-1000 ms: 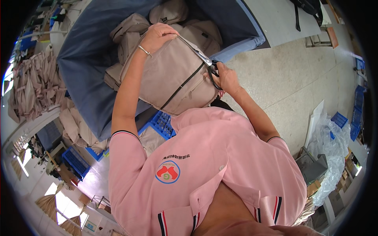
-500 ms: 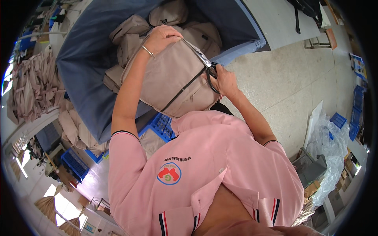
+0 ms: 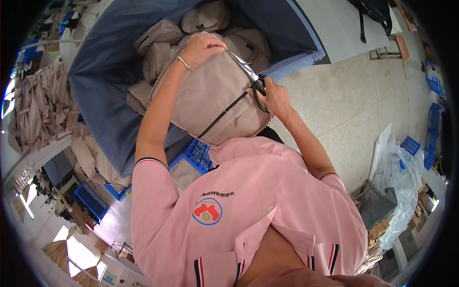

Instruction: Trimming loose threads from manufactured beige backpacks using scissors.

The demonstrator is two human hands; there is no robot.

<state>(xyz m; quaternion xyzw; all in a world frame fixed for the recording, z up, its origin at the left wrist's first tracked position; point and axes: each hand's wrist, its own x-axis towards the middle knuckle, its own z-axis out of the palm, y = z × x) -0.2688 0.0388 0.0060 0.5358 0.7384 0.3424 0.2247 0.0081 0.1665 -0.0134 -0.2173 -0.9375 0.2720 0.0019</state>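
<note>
While the left hand (image 3: pixel 203 48) grips the top edge of a beige bag (image 3: pixel 215 98), the right hand (image 3: pixel 272 95) is closed on its black strap (image 3: pixel 258 93). Bag is held over a blue bin (image 3: pixel 110 71) containing more bags (image 3: pixel 160 36).

Beige backpack (image 3: pixel 215 100) held in both hands above a blue fabric bin (image 3: pixel 103 81).
Left hand (image 3: pixel 203 48) grips the bag's top edge; right hand (image 3: pixel 272 95) grasps its black strap (image 3: pixel 258 93); similar beige bags (image 3: pixel 160 36) fill the bin.
</note>
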